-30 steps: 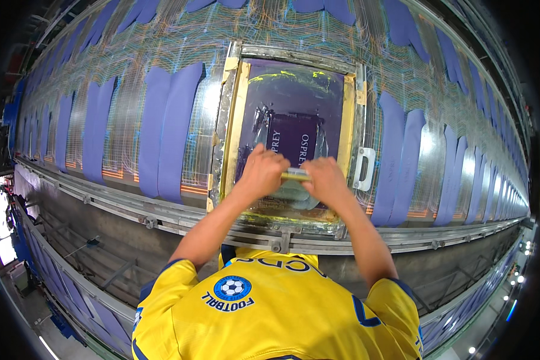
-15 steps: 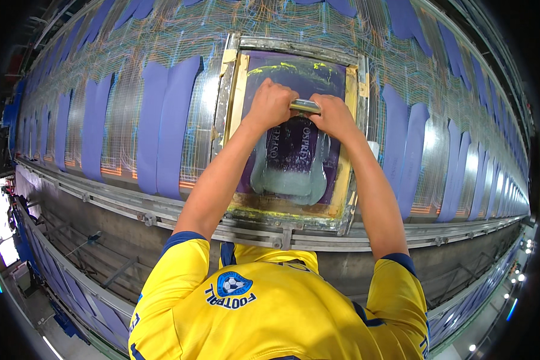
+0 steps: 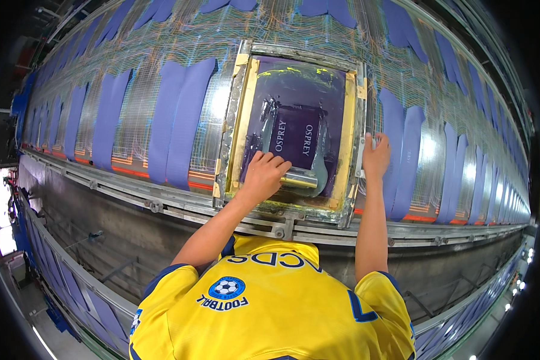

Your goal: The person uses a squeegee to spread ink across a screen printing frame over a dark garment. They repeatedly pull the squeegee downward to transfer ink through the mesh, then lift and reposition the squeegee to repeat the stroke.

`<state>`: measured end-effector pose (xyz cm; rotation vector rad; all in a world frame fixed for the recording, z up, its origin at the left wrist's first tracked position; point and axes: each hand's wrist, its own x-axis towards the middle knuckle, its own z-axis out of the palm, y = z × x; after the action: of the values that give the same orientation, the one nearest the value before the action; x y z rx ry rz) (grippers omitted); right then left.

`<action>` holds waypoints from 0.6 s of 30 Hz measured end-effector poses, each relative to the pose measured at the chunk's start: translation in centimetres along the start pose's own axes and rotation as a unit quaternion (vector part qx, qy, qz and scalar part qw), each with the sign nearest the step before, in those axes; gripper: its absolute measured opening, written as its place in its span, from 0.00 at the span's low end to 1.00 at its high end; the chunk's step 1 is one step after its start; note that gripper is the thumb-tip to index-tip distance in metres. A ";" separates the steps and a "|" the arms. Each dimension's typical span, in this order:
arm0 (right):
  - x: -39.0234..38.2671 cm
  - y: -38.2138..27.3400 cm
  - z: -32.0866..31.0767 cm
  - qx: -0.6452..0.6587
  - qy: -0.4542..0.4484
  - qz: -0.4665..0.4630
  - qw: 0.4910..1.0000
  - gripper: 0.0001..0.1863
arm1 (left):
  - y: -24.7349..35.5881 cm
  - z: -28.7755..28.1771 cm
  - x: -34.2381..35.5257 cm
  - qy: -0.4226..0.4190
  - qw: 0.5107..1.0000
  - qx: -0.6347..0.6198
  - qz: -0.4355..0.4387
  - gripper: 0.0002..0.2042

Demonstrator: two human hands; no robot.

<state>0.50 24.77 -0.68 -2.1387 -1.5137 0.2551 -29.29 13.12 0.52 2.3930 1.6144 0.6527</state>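
Note:
My left hand is closed on the metal squeegee near the lower end of the screen frame. Inside it, dark purple and grey ink surrounds a printing area with pale lettering, with yellow smears along the top. My right hand has left the squeegee and grips the pale side handle on the frame’s right edge, its fingers curled over it.
Purple fabric pieces lie in rows on the long printing table, with more to the right. A metal rail runs along the near edge. Behind me, another rack holds purple pieces.
The squeegee has come down the screen toward me with my left hand. My right hand has let go of it and moved right onto the frame’s side handle.

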 end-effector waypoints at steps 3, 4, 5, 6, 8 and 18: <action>2.2 3.7 2.6 0.033 -0.026 -0.054 0.998 0.16 | -0.2 -0.3 0.1 -0.007 1.000 0.005 0.004 0.19; 2.8 3.7 2.8 0.056 -0.025 -0.062 0.996 0.15 | -0.2 -0.4 0.0 -0.003 1.000 0.010 0.004 0.18; 3.1 3.9 2.7 0.078 -0.025 -0.070 0.994 0.15 | -0.1 -0.4 0.0 0.000 1.000 0.016 0.004 0.17; 3.3 3.9 2.4 0.089 -0.008 -0.074 0.993 0.16 | -0.4 -0.4 0.2 0.001 1.000 0.027 0.007 0.17; 3.0 3.6 1.1 0.115 -0.003 -0.053 0.992 0.15 | 0.1 0.6 0.8 0.007 1.000 0.017 0.010 0.16; -2.1 -5.3 9.8 0.247 0.029 -0.074 0.966 0.12 | -10.8 -3.4 0.1 -0.017 0.999 0.031 -0.014 0.13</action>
<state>-8.86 27.04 -6.74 -1.6223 -1.3908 0.4596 -39.80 17.11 -0.61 2.4051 1.6754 0.5633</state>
